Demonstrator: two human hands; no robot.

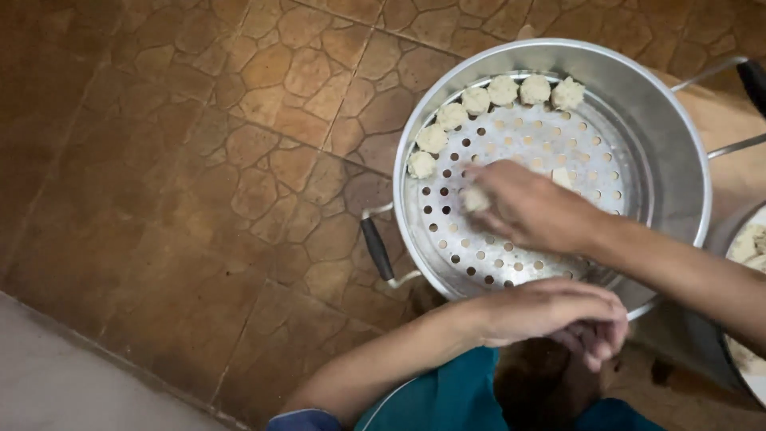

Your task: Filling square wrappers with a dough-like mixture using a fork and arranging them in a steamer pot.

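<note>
Six pale dough balls (475, 100) sit in an arc along the far rim of the perforated steamer tray (558, 148), each touching or nearly touching its neighbour, running from the left edge up to the top. A seventh dough ball (475, 199), same pale colour, is pinched in the fingertips of my right hand (531, 209), which reaches in from the right and holds it low over the holes near the tray's left side, just below the end of the arc and a little apart from it. The tray lies inside a large metal steamer pot (666, 144) with a black-gripped handle (377, 249) on the near-left side and another at the upper right. My left hand (550, 313) rests at the pot's near rim, fingers curled loosely under (whether it grips anything there I cannot tell). The pot stands on a brown stone-patterned floor (199, 175). At the right edge, part of a second vessel (750, 247) holding more pale dough shows, cut off by the frame. My teal garment (447, 399) fills the bottom of the view.
</note>
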